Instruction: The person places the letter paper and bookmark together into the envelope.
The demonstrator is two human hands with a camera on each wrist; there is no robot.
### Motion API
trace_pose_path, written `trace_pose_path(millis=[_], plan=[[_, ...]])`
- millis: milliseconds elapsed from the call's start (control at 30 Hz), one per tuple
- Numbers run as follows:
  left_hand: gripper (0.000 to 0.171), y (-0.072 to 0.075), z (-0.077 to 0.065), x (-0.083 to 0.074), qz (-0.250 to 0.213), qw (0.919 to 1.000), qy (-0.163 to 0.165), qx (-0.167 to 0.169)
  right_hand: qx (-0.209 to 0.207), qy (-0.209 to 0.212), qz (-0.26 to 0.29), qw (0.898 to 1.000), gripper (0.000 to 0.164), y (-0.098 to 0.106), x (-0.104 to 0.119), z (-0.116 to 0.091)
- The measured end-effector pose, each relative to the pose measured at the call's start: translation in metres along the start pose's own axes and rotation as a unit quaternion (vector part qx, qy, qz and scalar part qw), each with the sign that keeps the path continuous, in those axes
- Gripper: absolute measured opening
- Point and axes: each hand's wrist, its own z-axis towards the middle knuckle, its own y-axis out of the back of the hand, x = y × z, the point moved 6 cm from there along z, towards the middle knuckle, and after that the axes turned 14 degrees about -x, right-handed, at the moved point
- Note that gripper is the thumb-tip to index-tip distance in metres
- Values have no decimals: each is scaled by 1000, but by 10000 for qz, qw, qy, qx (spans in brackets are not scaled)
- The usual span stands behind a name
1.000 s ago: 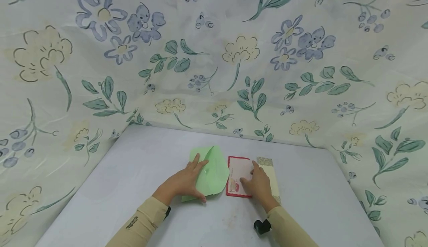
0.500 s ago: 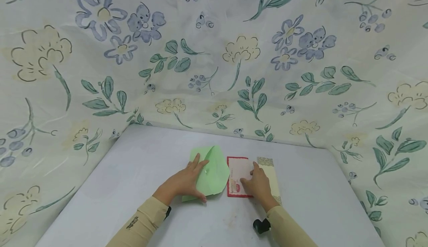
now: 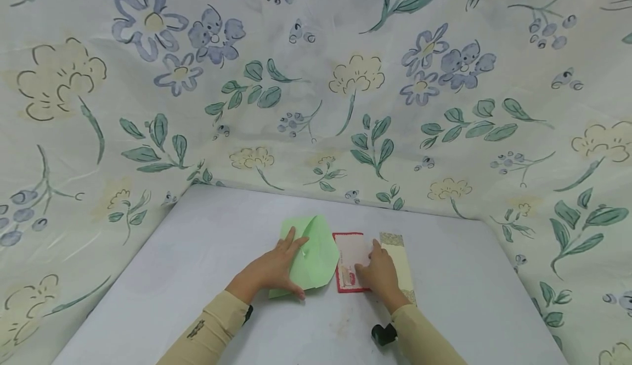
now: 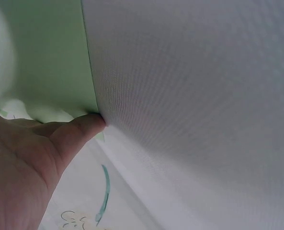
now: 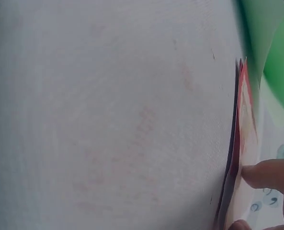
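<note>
A light green paper envelope (image 3: 321, 255) lies on the table with its flap side toward the right. My left hand (image 3: 274, 266) rests on it, fingers spread; in the left wrist view the thumb (image 4: 82, 132) touches the paper's edge. Right of the envelope, its left edge meeting the flap, is a pale pink greeting card (image 3: 349, 252) with a red border. My right hand (image 3: 386, 274) holds this card near its right edge. In the right wrist view the thumb (image 5: 268, 173) presses on the card's face, and its layered edges show. The other right fingers are mostly hidden.
A cream card (image 3: 402, 263) with glittery gold ends lies right of the right hand, partly behind it. The white table (image 3: 212, 228) meets a flower-patterned cloth (image 3: 296, 107) at the back and sides. A black wrist camera (image 3: 383, 334) sits below the right wrist.
The red-bordered card has slid slightly left against the green envelope, and my right hand has shifted a little left with it. My left hand and the envelope have stayed in place.
</note>
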Motion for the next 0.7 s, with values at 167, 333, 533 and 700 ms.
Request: trace_pose_path(millis=[167, 333, 533, 700], plan=[[132, 0, -1, 0, 3, 10000, -8, -7, 9, 45, -150, 9999, 89, -1, 3, -2], [131, 1, -2, -1, 3, 10000, -22, -1, 27, 20, -113, 9999, 89, -2, 2, -1], [131, 1, -2, -2, 10, 10000, -27, -5, 70, -137, 136, 9998, 87, -5, -1, 0], [131, 1, -3, -2, -1, 10000, -49, -20, 67, -201, 318, 9993, 83, -5, -1, -2]])
